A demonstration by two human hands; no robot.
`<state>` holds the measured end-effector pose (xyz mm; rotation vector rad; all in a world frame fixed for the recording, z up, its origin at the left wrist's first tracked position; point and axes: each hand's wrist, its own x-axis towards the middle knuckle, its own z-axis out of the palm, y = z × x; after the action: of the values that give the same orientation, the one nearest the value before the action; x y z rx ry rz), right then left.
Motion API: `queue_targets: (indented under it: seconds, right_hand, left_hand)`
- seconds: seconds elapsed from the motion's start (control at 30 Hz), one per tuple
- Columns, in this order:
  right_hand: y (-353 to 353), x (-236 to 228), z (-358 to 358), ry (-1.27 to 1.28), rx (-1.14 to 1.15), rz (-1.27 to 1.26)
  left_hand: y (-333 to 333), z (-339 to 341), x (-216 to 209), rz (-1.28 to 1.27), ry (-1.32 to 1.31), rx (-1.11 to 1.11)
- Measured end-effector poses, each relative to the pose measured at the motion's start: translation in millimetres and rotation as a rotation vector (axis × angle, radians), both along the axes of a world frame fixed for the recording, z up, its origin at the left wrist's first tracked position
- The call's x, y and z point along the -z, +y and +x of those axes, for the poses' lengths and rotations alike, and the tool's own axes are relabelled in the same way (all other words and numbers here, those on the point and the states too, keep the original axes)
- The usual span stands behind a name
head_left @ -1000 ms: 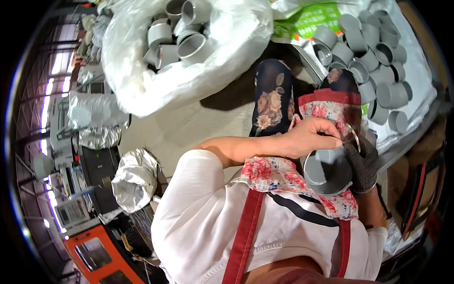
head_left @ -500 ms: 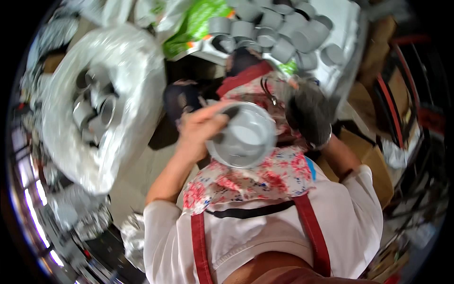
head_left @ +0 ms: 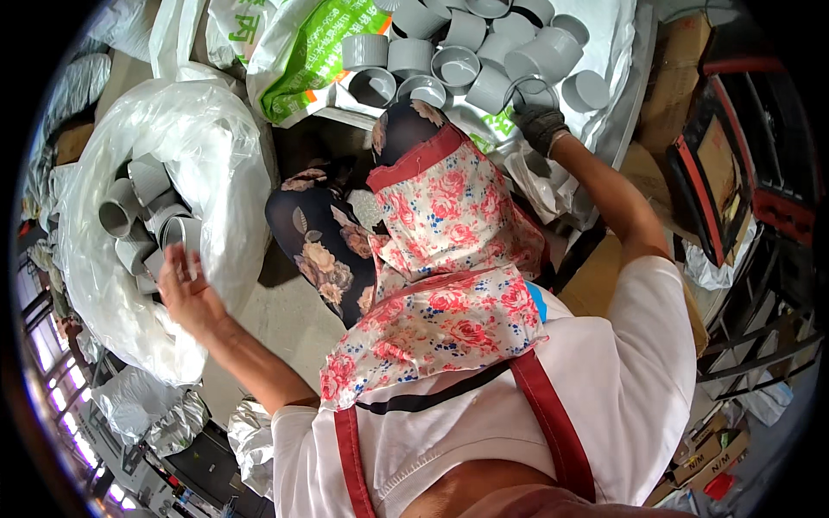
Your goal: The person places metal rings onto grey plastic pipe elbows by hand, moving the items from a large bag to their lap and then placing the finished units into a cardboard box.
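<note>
At the left, my bare left hand (head_left: 192, 298) is open, fingers apart and slightly blurred. It hovers at the near side of several grey pipe fittings (head_left: 148, 179) lying inside a clear plastic bag (head_left: 229, 181) with its mouth spread wide. Far to the right, my right hand (head_left: 542, 129), in a dark glove, reaches to the edge of a pile of short grey cylindrical fittings (head_left: 408, 59). A thin dark loop (head_left: 531, 91) shows at its curled fingertips; whether it belongs to a tool or to a fitting's rim, I cannot tell.
White and green printed sacking (head_left: 302, 65) lies under and beside the pile. A floral apron (head_left: 449, 207) covers my lap. On the right stand a red and black frame (head_left: 701, 190) and cardboard (head_left: 669, 86). Silvery crumpled wrapping (head_left: 250, 445) lies at lower left.
My left hand has let go of the round grey fitting and moved left to the bag. My right hand has moved from above my lap forward to the pile.
</note>
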<state>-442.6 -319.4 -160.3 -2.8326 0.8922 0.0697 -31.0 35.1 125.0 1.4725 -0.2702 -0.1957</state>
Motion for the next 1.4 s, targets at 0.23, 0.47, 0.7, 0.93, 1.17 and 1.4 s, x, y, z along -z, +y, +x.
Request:
queue_targets:
  seconds: [0.23,0.47,0.7,0.93,1.17,1.4]
  right_hand:
    - [-22,-21,-7,0.112,0.086,0.099]
    - [65,-221,1,-0.787,0.454,0.887]
    - [138,-273,22,-0.349,-0.181,0.963]
    - [164,-222,34,-0.527,-0.476,0.509]
    - [158,-198,39,-0.583,-0.562,0.343]
    - [166,-214,42,-0.406,-0.165,0.879]
  left_hand:
    - [-45,-55,8,-0.032,-0.002,0.463]
    - [-115,-123,1,0.040,-0.337,0.992]
    - [-142,-174,6,0.048,-0.767,1.593]
    - [-84,-158,63,0.174,-0.025,1.483]
    - [-47,-155,81,0.133,-0.194,1.269]
    - [-37,-158,102,0.077,-0.070,1.068]
